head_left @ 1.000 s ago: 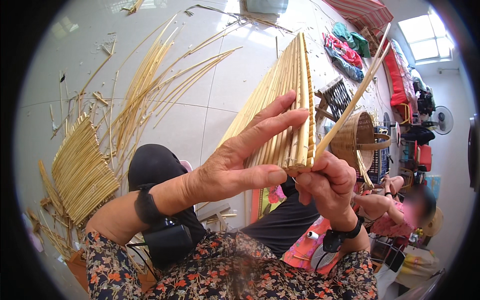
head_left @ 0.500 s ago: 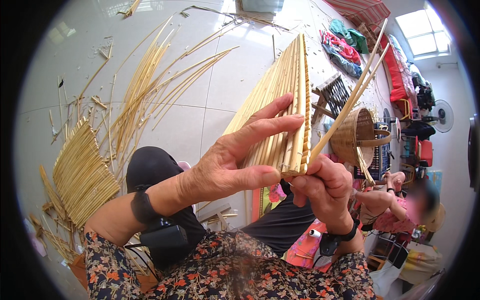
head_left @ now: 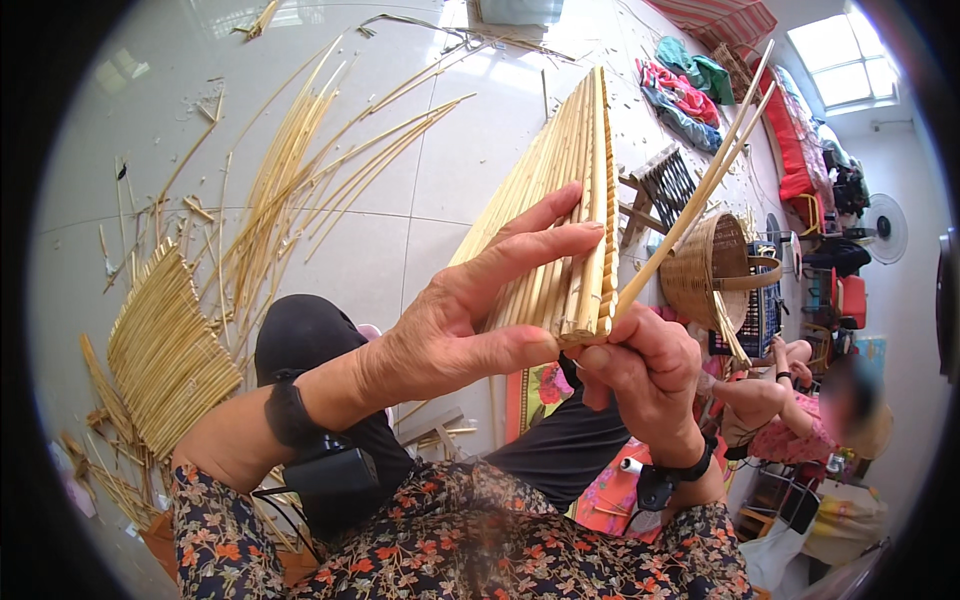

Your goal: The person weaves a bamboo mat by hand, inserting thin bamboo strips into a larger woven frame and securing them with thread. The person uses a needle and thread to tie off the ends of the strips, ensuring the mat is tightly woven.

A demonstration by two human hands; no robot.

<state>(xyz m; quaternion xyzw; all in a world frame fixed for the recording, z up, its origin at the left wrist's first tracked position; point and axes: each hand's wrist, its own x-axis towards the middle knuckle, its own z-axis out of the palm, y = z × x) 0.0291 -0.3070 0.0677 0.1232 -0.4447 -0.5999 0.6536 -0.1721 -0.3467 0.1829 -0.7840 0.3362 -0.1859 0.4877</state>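
A panel of pale reeds [head_left: 535, 185], laid side by side with a braided edge along its right, slants up and away in front of me. My left hand [head_left: 440, 310] grips it, two fingers stretched over its face and the thumb pressed at its near end. At that near corner, my right hand [head_left: 645, 375] is closed in a pinch on long reed strands [head_left: 690, 215], which rise from it to the upper right. The pinching fingertips partly hide where strands and panel meet.
A finished-looking reed panel [head_left: 170, 350] lies at left. Loose reeds [head_left: 285, 160] and scraps spread across the tiled floor. To the right stand a handled basket [head_left: 705, 270], a small stool [head_left: 665, 190] and a seated person [head_left: 790, 425]. Clothes [head_left: 685, 85] lie at upper right.
The strands and my right hand have shifted very slightly left. Both hands keep their hold on the panel's near end.
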